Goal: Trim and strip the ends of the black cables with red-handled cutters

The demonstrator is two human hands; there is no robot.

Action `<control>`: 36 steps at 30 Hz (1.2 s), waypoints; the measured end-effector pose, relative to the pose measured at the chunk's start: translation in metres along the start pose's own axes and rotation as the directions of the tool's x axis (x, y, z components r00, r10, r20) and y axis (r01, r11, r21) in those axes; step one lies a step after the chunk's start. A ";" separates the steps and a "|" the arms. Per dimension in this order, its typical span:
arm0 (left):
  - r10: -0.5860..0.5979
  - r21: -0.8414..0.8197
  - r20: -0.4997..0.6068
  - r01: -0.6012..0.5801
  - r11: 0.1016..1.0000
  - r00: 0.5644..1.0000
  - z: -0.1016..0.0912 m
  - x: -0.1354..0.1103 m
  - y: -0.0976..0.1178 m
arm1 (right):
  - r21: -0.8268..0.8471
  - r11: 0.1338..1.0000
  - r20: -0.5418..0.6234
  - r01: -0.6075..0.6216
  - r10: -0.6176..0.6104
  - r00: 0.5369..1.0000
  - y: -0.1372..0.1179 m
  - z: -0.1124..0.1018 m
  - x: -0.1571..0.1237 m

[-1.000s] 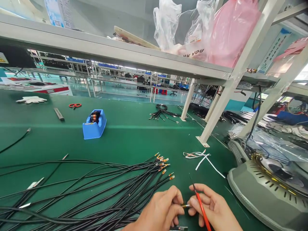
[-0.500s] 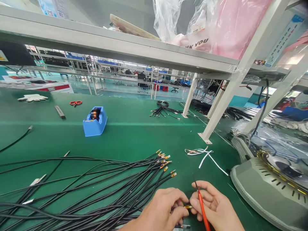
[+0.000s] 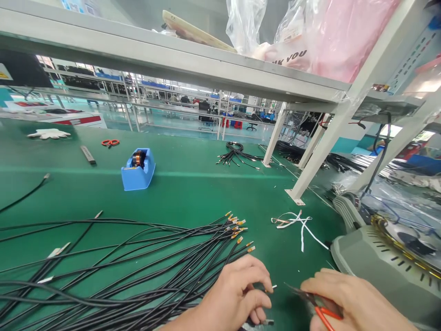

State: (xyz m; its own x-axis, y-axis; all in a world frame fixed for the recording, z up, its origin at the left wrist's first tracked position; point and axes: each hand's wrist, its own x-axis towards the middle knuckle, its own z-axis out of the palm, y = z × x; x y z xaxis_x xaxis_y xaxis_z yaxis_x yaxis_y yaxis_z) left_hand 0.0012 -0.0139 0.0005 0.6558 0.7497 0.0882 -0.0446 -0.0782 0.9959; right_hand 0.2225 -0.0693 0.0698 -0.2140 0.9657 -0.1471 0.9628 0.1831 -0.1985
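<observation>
My left hand (image 3: pixel 239 292) is closed, its curled fingers around a black cable whose pale tip (image 3: pixel 274 287) pokes out past the fingertips. Most of that cable is hidden by the hand. To the right, my right hand (image 3: pixel 344 299) grips red-handled scissors (image 3: pixel 323 316), their dark pointed blades aimed left toward the cable tip, a short gap away. Beside my left hand lies a thick bundle of black cables (image 3: pixel 193 262); several ends carry amber tape and metal tips. Another cable end (image 3: pixel 268 322) shows just below the left hand.
A grey-green machine (image 3: pixel 382 271) stands at the right. White strips (image 3: pixel 292 221) lie before it. Farther back are a blue tape dispenser (image 3: pixel 138 171), red scissors (image 3: pixel 110 143), a grey bar (image 3: pixel 88 155), a white glove (image 3: pixel 48 133) and coiled cables (image 3: pixel 234 154). A metal shelf (image 3: pixel 193 59) spans above.
My right hand has moved right, away from the left hand, and turned the scissors from upright to pointing left. The left hand stays nearly in place; a pale cable tip now shows past its fingers.
</observation>
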 end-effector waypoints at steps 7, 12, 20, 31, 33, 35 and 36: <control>0.015 -0.037 -0.018 -0.016 0.999 1.000 0.001 0.001 -0.002 | -0.011 0.999 0.079 0.040 -0.039 0.996 -0.010 -0.011 0.018; 0.000 -0.033 -0.036 -0.001 0.999 0.999 0.001 0.002 0.002 | -0.009 0.992 0.099 0.124 -0.123 0.987 -0.014 -0.013 0.029; 0.054 0.056 -0.009 -0.053 0.997 0.998 0.000 0.000 -0.004 | -0.024 0.988 0.126 0.151 -0.147 0.981 -0.014 -0.015 0.034; 0.107 0.120 0.018 -0.109 0.987 0.994 -0.002 -0.002 -0.007 | -0.055 0.972 0.107 0.227 -0.220 0.969 -0.018 -0.008 0.037; 0.109 0.121 0.020 -0.111 0.986 0.994 -0.001 -0.002 -0.007 | -0.047 0.974 0.105 0.222 -0.216 0.971 -0.018 -0.007 0.037; 0.108 0.122 0.025 -0.110 0.986 0.994 -0.001 -0.002 -0.007 | -0.044 0.974 0.103 0.222 -0.217 0.971 -0.018 -0.008 0.037; 0.107 0.122 0.025 -0.109 0.987 0.994 -0.001 -0.002 -0.007 | -0.044 0.974 0.103 0.224 -0.219 0.970 -0.019 -0.008 0.037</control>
State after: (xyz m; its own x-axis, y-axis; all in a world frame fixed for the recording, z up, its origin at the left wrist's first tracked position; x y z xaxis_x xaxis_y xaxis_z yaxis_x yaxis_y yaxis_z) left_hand -0.0009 -0.0143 -0.0062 0.6660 0.7204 0.1935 -0.0233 -0.2391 0.9707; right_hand 0.1976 -0.0355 0.0757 -0.4352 0.8781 -0.1990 0.8967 0.4028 -0.1836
